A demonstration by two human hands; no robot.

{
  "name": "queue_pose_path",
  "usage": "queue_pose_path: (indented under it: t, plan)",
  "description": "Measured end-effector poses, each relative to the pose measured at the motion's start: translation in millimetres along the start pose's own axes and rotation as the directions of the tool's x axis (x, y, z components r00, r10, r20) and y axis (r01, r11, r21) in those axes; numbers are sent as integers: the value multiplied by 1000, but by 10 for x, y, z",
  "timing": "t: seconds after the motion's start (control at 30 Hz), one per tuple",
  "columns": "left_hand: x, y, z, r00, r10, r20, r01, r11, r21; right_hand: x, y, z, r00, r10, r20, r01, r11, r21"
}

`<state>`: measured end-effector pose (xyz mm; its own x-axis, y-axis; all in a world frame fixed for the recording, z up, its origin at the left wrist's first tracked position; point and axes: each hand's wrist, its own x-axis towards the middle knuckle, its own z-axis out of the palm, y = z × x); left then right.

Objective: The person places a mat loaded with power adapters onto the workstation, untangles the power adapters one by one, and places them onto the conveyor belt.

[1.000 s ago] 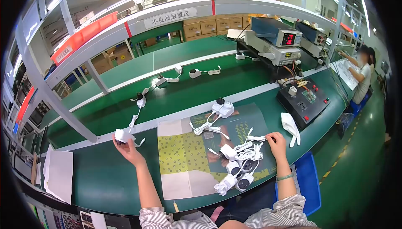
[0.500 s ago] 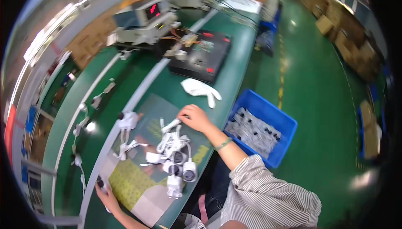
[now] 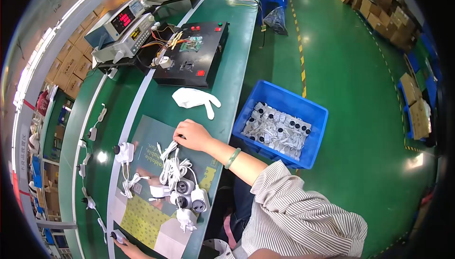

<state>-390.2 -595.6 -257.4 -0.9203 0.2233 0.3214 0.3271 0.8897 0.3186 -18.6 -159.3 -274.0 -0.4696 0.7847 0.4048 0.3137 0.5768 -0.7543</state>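
Note:
My right hand [image 3: 192, 135] is closed with its fingertips on the end of a bundled white cable [image 3: 167, 151]. Below it, a pile of white power adapters [image 3: 200, 200] with round dark faces and coiled white cords [image 3: 174, 171] lies on a printed mat [image 3: 142, 221]. My left hand [image 3: 127, 249], at the lower edge, grips a white adapter [image 3: 119, 236] with a black round part, beside the grey rail. Another white adapter [image 3: 124, 152] with its tied cord lies at the mat's left edge.
A white glove [image 3: 192, 99] lies beyond my right hand. Behind it stands a black test box [image 3: 189, 72] with red buttons, near meters [image 3: 121, 19]. A blue bin [image 3: 310, 131] of adapters and cords stands at right. More corded adapters [image 3: 93, 133] lie left of the rail.
The view has turned, so the bench and bin appear further left in the picture. My right hand stays at the cable end, my left hand at the adapter by the rail.

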Motion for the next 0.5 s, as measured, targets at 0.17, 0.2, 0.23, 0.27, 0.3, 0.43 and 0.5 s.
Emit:
queue_pose_path:
  t: [0.17, 0.2, 0.23, 0.27, 0.3, 0.43, 0.5]
  plan:
    - [37, -411, 7, 974, -5, -227, 29, 994, 103, 27, -4, -25, 998, -61, -14, 60, 998, -30]
    - [213, -826, 219, 909, 207, -363, -203, 978, 49, 50, 61, 10, 995, -102, -1, 102, 995, -15]
    - [112, -614, 93, 940, 112, -323, -125, 992, -21, 57, 117, 56, 990, -142, -2, 142, 989, -32]
    - [-20, -337, -69, 933, 150, -326, -139, 989, 56, 62, 121, 63, 989, -145, -17, 144, 989, -42]
    - [-91, 6, -247, 971, -1, -239, -16, 998, -66, 57, 77, 30, 992, -122, -10, 122, 991, -56]
    - [2, -293, 135, 887, 18, -461, -19, 1000, 1, 81, 70, -12, 986, -166, 27, 166, 986, -10]
    - [-79, -143, 79, 909, -97, -405, 83, 995, -54, 83, 87, -7, 988, -147, 50, 147, 989, -14]
